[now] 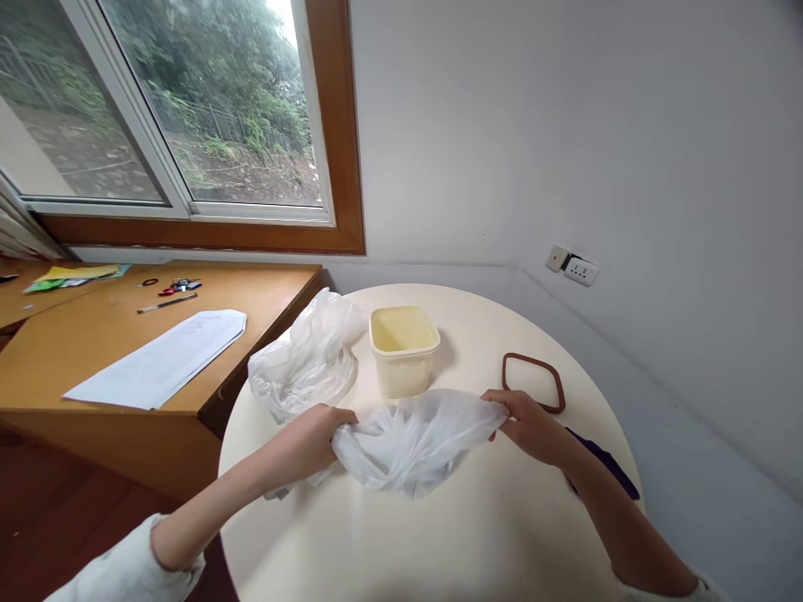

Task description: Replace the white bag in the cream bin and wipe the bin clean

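A white, translucent plastic bag (411, 443) is stretched between my two hands above the round table. My left hand (323, 439) is closed round its left end, and my right hand (518, 422) pinches the right end. Just behind the bag stands a cream-coloured square bin (405, 368), upright with its top open. To the left of the bin lies a heap of more white plastic bag (307, 359). A brown rounded-square ring (558, 385) rests on the table beyond my right hand. Partly behind my right forearm is a dark purple cloth-like thing (606, 464).
The cream round table (427, 548) meets a wooden desk (276, 288) on the left. White sheets of paper (163, 355), a pen (166, 303) and scissors with red handles (176, 288) lie on the desk. A wall socket (581, 270) is at the right.
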### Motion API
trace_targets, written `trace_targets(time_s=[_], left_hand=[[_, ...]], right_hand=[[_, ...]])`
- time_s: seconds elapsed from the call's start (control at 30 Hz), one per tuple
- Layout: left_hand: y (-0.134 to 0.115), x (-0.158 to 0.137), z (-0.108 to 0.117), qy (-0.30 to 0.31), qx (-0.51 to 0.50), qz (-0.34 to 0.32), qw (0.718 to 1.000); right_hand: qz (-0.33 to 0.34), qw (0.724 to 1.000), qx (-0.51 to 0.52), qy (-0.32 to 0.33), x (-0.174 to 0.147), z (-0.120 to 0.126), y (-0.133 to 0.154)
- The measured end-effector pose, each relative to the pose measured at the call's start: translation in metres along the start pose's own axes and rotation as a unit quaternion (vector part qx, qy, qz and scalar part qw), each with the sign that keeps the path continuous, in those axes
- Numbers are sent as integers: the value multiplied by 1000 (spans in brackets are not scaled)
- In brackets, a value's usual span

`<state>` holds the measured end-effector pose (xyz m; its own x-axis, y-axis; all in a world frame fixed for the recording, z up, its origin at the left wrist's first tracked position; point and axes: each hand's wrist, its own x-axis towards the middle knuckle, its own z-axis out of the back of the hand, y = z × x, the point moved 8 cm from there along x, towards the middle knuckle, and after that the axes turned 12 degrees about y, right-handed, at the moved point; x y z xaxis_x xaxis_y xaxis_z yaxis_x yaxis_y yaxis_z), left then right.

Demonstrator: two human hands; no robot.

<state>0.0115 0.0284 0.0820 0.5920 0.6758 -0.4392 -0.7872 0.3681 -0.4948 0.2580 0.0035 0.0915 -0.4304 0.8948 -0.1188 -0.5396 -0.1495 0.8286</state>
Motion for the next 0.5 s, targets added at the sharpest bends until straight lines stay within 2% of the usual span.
trace_targets(time_s=[0.1,0.17,0.33,0.5], left_hand=[[-16,-14,24,-16,-21,-45,999],[-26,-23,45,-22,-41,-48,998],[-68,-41,120,-127,-13,-92,988],[-95,-32,184,-218,0,-96,971]], right_hand=[[39,998,34,47,-1,4,18],[67,996,41,36,-3,18,34],[80,992,17,-99,0,77,80],[183,968,18,-172,26,118,135]])
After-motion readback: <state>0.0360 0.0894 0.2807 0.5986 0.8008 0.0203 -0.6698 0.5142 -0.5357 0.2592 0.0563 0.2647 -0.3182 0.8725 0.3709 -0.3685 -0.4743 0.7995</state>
